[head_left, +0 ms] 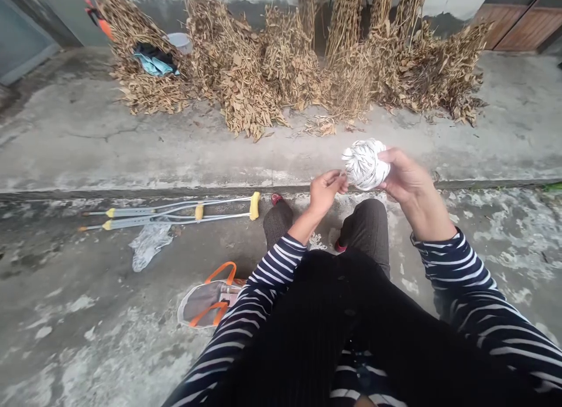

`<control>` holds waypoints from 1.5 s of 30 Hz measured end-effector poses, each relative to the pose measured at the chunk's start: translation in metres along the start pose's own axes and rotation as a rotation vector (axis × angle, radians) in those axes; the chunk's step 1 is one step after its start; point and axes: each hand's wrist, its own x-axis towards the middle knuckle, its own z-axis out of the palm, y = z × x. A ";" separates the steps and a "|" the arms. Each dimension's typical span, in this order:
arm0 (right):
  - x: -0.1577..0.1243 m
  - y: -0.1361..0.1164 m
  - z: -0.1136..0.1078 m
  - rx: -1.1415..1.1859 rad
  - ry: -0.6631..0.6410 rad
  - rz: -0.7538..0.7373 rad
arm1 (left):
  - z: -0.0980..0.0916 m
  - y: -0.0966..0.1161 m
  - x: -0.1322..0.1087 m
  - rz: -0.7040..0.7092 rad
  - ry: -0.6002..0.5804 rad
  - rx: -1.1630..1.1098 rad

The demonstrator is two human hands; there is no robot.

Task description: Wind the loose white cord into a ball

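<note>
1. Hands close together but not clasped: right hand [406,175] curled around the right side of the white wound ball [364,164], left hand [325,191] pinched at the ball's lower left edge, with contact there impossible to tell.
2. White wound ball held up between the hands, above the knees: a bundle of white strips or cord with black flecks, the exact material unclear at this size.
3. Handling, by judgement: probably light and somewhat soft, with outer turns likely to shift or slip under a loose grip. Best hold probably a cupped palm around the body of the ball, not the loose-looking outer strands (a hard squeeze might flatten it).
4. Directly behind both wrists, navy-and-white striped sleeves [456,278]; below the hands, dark trouser knees [367,231] and red-trimmed footwear [276,199].
5. Just below the left hand, between the knees, a small white lacy scrap [318,240] on the concrete floor [83,331].
6. Well left of the left hand, a pair of grey crutches [171,212] with yellow padding lying flat, a crumpled clear plastic sheet [150,244] just below them, and nearer the left elbow, a grey bag with orange handles [209,298].
7. Beyond the hands, a low concrete step edge [281,190].
8. Farthest beyond the hands, a row of dried brown leafy plant bundles [285,61] leaning against a wall, a blue cloth [153,61] draped on the leftmost one.
</note>
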 end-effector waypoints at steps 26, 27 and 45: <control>0.044 0.019 -0.015 -0.436 0.077 -0.414 | -0.033 0.029 -0.001 -0.465 -0.619 -0.268; 0.045 0.022 -0.016 -0.487 0.064 -0.444 | -0.034 0.029 -0.002 -0.464 -0.598 -0.264; 0.032 0.067 -0.018 -0.874 -0.075 -0.383 | -0.041 0.028 -0.016 -0.386 -0.532 -0.183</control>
